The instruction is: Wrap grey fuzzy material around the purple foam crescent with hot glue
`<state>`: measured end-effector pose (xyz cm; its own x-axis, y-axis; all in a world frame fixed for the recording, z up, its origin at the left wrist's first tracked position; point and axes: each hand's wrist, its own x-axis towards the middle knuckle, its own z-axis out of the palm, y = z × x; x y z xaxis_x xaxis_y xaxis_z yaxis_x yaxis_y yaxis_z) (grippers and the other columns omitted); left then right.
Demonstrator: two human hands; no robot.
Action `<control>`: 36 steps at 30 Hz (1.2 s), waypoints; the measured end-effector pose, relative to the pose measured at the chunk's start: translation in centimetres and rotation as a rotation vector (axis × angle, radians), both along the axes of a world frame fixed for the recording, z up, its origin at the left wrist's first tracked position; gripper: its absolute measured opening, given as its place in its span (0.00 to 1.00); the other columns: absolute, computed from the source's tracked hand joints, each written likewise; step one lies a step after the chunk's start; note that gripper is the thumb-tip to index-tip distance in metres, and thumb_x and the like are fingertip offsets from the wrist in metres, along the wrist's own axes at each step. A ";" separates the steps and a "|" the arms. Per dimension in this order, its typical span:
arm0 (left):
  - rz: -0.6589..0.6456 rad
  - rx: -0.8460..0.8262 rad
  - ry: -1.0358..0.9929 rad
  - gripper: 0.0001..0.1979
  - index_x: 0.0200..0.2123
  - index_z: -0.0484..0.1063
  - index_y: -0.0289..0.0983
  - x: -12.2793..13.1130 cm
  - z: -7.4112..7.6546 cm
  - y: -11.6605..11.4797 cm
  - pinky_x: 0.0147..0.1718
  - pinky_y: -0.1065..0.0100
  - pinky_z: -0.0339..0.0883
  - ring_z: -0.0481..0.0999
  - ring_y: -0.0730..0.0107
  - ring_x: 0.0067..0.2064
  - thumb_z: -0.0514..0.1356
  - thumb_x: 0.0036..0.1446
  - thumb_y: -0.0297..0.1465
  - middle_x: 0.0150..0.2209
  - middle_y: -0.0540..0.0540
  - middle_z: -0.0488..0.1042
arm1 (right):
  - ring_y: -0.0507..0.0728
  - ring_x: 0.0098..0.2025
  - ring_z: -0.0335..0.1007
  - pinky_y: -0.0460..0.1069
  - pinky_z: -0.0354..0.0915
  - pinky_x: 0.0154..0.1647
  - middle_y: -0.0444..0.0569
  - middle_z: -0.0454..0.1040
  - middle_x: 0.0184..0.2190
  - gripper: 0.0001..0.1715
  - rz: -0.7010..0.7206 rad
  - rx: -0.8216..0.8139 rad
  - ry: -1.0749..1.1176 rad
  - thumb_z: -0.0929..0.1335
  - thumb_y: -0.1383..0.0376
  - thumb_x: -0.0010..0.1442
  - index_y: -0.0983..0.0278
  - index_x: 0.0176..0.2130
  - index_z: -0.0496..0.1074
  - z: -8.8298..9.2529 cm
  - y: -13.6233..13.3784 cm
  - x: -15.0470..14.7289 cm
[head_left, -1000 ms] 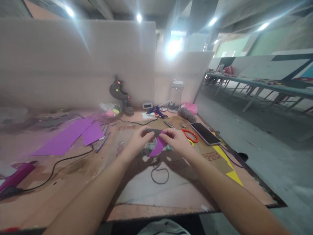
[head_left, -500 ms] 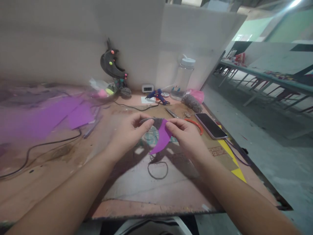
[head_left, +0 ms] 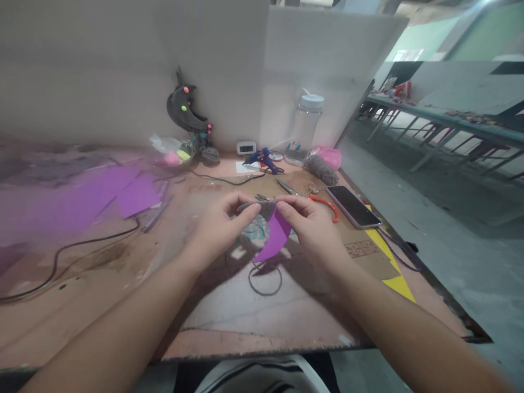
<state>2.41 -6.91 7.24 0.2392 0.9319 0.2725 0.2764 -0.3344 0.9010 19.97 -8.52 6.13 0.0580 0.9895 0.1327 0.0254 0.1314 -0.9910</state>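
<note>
A purple crescent-shaped piece [head_left: 277, 239], flat like foam or paper, hangs tip down above the table's middle. Its upper end is covered in grey yarn [head_left: 267, 209]. My left hand [head_left: 223, 226] pinches this grey end between thumb and fingers. On the other side my right hand [head_left: 309, 224] is closed on the crescent's top edge, thumb in front. The fingertips of both hands almost meet there. Below, a loop of loose grey yarn [head_left: 265, 295] lies on the table, with a strand running up toward the crescent.
Beyond my right hand lie orange-handled scissors [head_left: 327, 202] and a phone [head_left: 353, 206]. A blue glue gun [head_left: 266, 159], a water bottle [head_left: 305, 128] and a grey yarn ball [head_left: 321, 169] stand farther back. Purple sheets [head_left: 137, 195] and a black cord [head_left: 82, 243] are at left.
The crescent has turned slightly, its lower tip shifting a little right and down. Both hands keep their pinch. The whole view has shifted slightly.
</note>
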 end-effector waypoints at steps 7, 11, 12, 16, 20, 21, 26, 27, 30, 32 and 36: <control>-0.107 -0.045 -0.086 0.10 0.30 0.71 0.37 -0.7 -0.7 0.9 0.31 0.72 0.63 0.71 0.72 0.29 0.61 0.58 0.38 0.26 0.52 0.72 | 0.48 0.27 0.66 0.45 0.63 0.25 0.46 0.74 0.43 0.17 0.209 0.153 0.046 0.72 0.57 0.56 0.59 0.44 0.69 1.3 0.2 1.5; -0.076 -0.033 -0.089 0.11 0.31 0.72 0.37 -0.9 -1.0 1.4 0.30 0.71 0.63 0.71 0.71 0.29 0.62 0.57 0.39 0.26 0.52 0.72 | 0.49 0.28 0.67 0.44 0.64 0.26 0.44 0.74 0.32 0.22 0.387 0.059 0.095 0.73 0.58 0.56 0.60 0.49 0.70 0.7 0.3 1.2; -0.063 -0.026 -0.099 0.11 0.30 0.72 0.37 -0.9 -1.1 1.6 0.31 0.71 0.63 0.70 0.71 0.29 0.61 0.57 0.39 0.25 0.52 0.72 | 0.49 0.28 0.67 0.45 0.65 0.28 0.43 0.74 0.30 0.21 0.382 0.039 0.099 0.73 0.58 0.56 0.61 0.48 0.71 0.4 0.3 1.0; -0.035 -0.025 -0.152 0.14 0.26 0.70 0.36 -1.0 -1.5 2.2 0.30 0.70 0.62 0.69 0.73 0.27 0.60 0.59 0.39 0.23 0.53 0.69 | 0.50 0.25 0.69 0.47 0.67 0.29 0.42 0.74 0.27 0.19 0.329 -0.053 0.121 0.73 0.55 0.54 0.62 0.41 0.72 -0.6 0.5 0.3; -0.018 -0.063 -0.164 0.13 0.26 0.71 0.36 -1.0 -1.4 2.4 0.30 0.70 0.62 0.70 0.73 0.28 0.61 0.58 0.39 0.24 0.52 0.71 | 0.50 0.25 0.68 0.47 0.66 0.28 0.42 0.72 0.25 0.17 0.223 -0.024 0.075 0.72 0.53 0.55 0.64 0.36 0.72 -0.6 0.6 0.1; -0.032 -0.080 -0.172 0.13 0.28 0.71 0.35 -0.9 -1.3 2.3 0.30 0.70 0.63 0.70 0.72 0.28 0.61 0.58 0.39 0.25 0.51 0.71 | 0.49 0.25 0.67 0.47 0.65 0.29 0.42 0.72 0.25 0.15 0.193 0.000 0.047 0.72 0.54 0.55 0.64 0.35 0.73 -0.5 0.7 0.1; -0.103 -0.123 -0.226 0.10 0.35 0.71 0.35 -0.6 -1.1 1.8 0.29 0.71 0.64 0.71 0.73 0.28 0.63 0.56 0.37 0.26 0.52 0.73 | 0.49 0.28 0.64 0.46 0.61 0.31 0.41 0.71 0.26 0.09 0.123 0.065 -0.074 0.71 0.60 0.55 0.63 0.34 0.73 -0.8 0.9 0.4; -0.101 -0.135 -0.229 0.11 0.37 0.71 0.36 -0.6 -1.2 1.8 0.27 0.72 0.63 0.71 0.73 0.28 0.63 0.56 0.37 0.27 0.52 0.73 | 0.49 0.28 0.64 0.46 0.60 0.30 0.41 0.71 0.26 0.09 0.117 0.068 -0.089 0.71 0.60 0.55 0.63 0.33 0.73 -0.9 1.0 0.5; -0.080 -0.165 -0.217 0.13 0.41 0.71 0.36 -0.6 -1.2 1.7 0.23 0.74 0.60 0.71 0.73 0.27 0.63 0.56 0.37 0.28 0.51 0.73 | 0.50 0.26 0.61 0.46 0.57 0.29 0.40 0.69 0.24 0.11 0.094 0.080 -0.150 0.70 0.58 0.56 0.63 0.31 0.72 -1.0 1.0 0.5; -0.080 -0.159 -0.205 0.12 0.42 0.71 0.37 -0.6 -1.2 1.7 0.21 0.74 0.59 0.70 0.74 0.27 0.63 0.56 0.36 0.28 0.51 0.73 | 0.50 0.26 0.60 0.46 0.56 0.28 0.40 0.68 0.22 0.11 0.074 0.087 -0.207 0.70 0.58 0.57 0.63 0.30 0.72 -0.9 0.9 0.5; -0.095 -0.133 -0.194 0.11 0.42 0.71 0.37 -0.6 -1.0 1.6 0.21 0.75 0.59 0.70 0.74 0.27 0.62 0.57 0.35 0.26 0.52 0.70 | 0.50 0.24 0.58 0.46 0.53 0.26 0.40 0.66 0.21 0.11 0.048 0.101 -0.305 0.67 0.59 0.59 0.64 0.30 0.72 -0.4 0.5 0.5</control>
<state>1.80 -5.31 6.25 0.2826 0.9384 0.1988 0.0669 -0.2260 0.9718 20.51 -7.98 5.78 -0.0456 0.9710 0.2345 0.3110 0.2369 -0.9204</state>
